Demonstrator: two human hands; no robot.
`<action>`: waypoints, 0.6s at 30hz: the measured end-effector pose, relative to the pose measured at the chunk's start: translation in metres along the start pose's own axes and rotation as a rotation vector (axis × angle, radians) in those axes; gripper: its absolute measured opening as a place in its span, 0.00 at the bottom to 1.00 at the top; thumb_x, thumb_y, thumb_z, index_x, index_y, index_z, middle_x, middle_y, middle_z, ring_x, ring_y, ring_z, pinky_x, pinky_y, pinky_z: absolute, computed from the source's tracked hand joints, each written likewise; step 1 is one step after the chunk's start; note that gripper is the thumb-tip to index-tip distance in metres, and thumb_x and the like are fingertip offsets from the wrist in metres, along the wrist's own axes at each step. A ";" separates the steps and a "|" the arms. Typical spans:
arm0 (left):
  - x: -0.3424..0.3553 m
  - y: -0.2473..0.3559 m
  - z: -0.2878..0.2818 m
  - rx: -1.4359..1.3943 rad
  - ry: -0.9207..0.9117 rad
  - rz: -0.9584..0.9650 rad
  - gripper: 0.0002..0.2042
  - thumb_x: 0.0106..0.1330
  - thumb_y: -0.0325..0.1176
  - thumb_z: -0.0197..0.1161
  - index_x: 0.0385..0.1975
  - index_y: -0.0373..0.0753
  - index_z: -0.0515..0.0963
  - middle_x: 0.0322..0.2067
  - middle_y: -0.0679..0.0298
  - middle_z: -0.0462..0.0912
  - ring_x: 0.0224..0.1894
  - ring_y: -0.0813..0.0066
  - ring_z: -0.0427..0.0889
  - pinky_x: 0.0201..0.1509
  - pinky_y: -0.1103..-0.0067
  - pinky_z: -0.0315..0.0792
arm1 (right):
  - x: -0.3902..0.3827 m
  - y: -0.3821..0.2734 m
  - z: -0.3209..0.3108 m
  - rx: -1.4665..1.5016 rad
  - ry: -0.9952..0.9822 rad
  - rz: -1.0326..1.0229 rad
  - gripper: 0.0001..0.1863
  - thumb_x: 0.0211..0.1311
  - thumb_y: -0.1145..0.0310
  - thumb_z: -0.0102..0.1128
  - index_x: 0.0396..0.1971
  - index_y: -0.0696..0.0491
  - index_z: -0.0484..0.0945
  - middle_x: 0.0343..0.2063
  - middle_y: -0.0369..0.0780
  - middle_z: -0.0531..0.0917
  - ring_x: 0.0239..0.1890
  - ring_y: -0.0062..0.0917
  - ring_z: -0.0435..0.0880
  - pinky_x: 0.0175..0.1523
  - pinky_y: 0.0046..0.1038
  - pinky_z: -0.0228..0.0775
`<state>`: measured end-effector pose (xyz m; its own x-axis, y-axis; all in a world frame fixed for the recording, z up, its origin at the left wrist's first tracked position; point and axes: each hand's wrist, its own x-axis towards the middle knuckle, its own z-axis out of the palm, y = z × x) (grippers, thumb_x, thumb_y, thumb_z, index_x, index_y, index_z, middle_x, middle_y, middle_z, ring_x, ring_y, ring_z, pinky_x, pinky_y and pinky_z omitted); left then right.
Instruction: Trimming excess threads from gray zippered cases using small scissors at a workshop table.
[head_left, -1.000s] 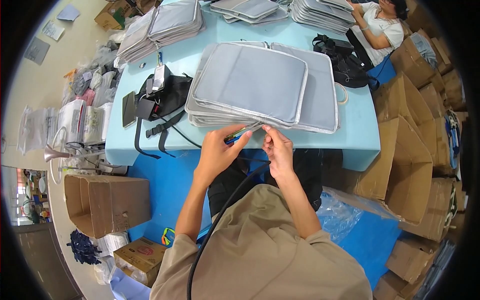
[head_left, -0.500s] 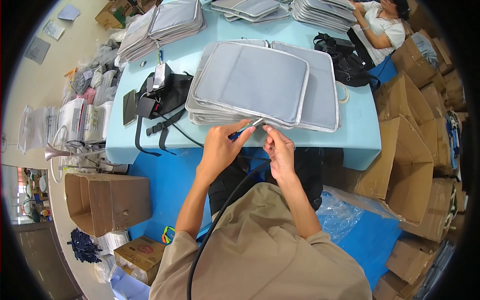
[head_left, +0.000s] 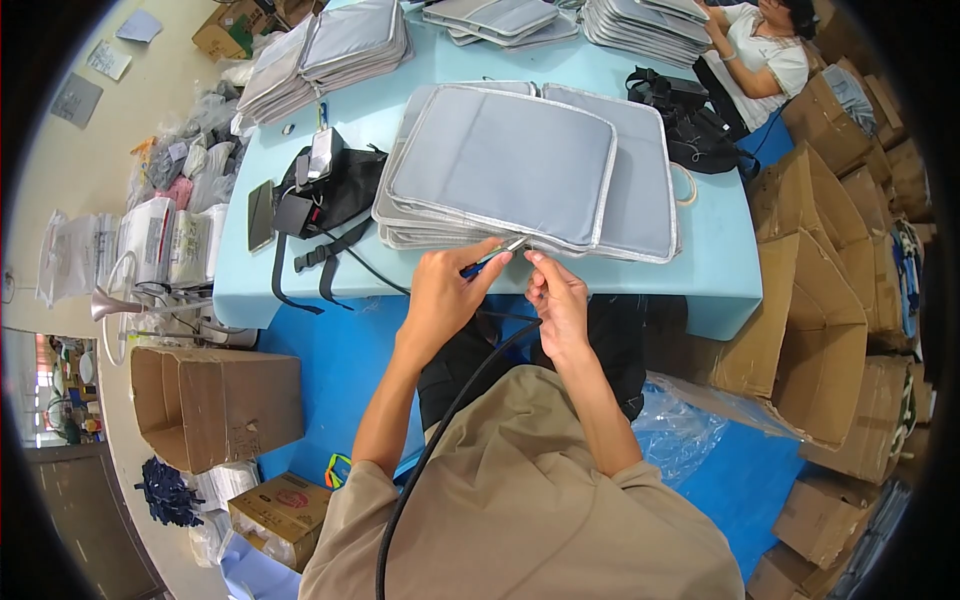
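Snips (head_left: pixel 514 244) sit clasped in the left hand (head_left: pixel 442 290), blades jutting toward two o'clock beside the near edge of stacked grey padded panels (head_left: pixel 505 165), which lie at twelve o'clock from the paired hands on a pale blue table (head_left: pixel 722 265). At the left's three o'clock, the right hand (head_left: pixel 557 300) curls its fingers narrowly; whether around anything, one cannot tell.

Workshop; light-blue worktable (head_left: pixel 715 285), stacked grey panels (head_left: pixel 505 165), cardboard boxes (head_left: pixel 240 405), co-worker (head_left: pixel 765 55)
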<state>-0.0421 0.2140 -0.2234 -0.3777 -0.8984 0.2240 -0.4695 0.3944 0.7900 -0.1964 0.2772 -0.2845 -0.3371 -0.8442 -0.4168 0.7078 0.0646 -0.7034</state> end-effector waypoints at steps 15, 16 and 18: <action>-0.001 0.005 -0.001 0.020 -0.043 -0.062 0.16 0.69 0.36 0.74 0.47 0.27 0.87 0.24 0.50 0.87 0.25 0.86 0.71 0.30 0.78 0.73 | -0.001 0.002 -0.003 0.003 -0.017 -0.007 0.10 0.72 0.67 0.68 0.44 0.58 0.89 0.24 0.27 0.78 0.25 0.11 0.71 0.32 0.17 0.65; -0.001 0.005 -0.001 0.004 -0.030 -0.038 0.16 0.69 0.36 0.74 0.47 0.27 0.87 0.24 0.49 0.87 0.24 0.86 0.70 0.29 0.77 0.72 | -0.001 0.002 -0.003 0.005 -0.014 -0.005 0.11 0.72 0.67 0.68 0.45 0.59 0.89 0.24 0.27 0.78 0.25 0.11 0.71 0.32 0.17 0.65; -0.001 0.005 -0.001 0.013 -0.033 -0.044 0.16 0.69 0.35 0.73 0.47 0.27 0.87 0.25 0.49 0.88 0.25 0.86 0.71 0.30 0.77 0.73 | -0.001 0.002 -0.003 0.004 -0.014 -0.010 0.11 0.72 0.67 0.68 0.45 0.59 0.89 0.24 0.27 0.78 0.25 0.11 0.71 0.32 0.17 0.65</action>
<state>-0.0437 0.2172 -0.2191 -0.3822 -0.9082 0.1704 -0.4965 0.3574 0.7910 -0.1964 0.2795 -0.2870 -0.3354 -0.8519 -0.4022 0.7070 0.0546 -0.7051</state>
